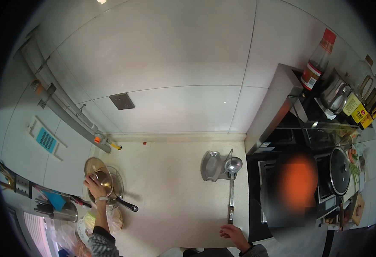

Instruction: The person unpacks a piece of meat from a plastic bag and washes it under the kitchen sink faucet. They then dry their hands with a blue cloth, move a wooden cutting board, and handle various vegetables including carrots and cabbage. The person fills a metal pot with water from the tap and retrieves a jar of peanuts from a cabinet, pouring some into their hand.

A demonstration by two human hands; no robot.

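Note:
At the counter's left end, my left hand (94,188) has its fingers on the rim of a shiny metal bowl (106,181). A tilted amber, see-through lid (93,163) stands behind the bowl. A pan with a black handle (128,204) sits underneath, mostly covered by the stack. My right hand (234,235) is empty, its fingers loosely bent, just short of a ladle's handle end (230,218). The ladle's steel bowl (234,164) rests on a grey metal spoon rest (211,166) near the counter's right edge.
A black stove (253,205) lies to the right, partly hidden by a blurred dark and orange patch. Beyond are a lidded pot (339,172) and a shelf with a red-capped bottle (318,61). Cabbage (92,220) and plastic bags (62,236) lie by my left forearm.

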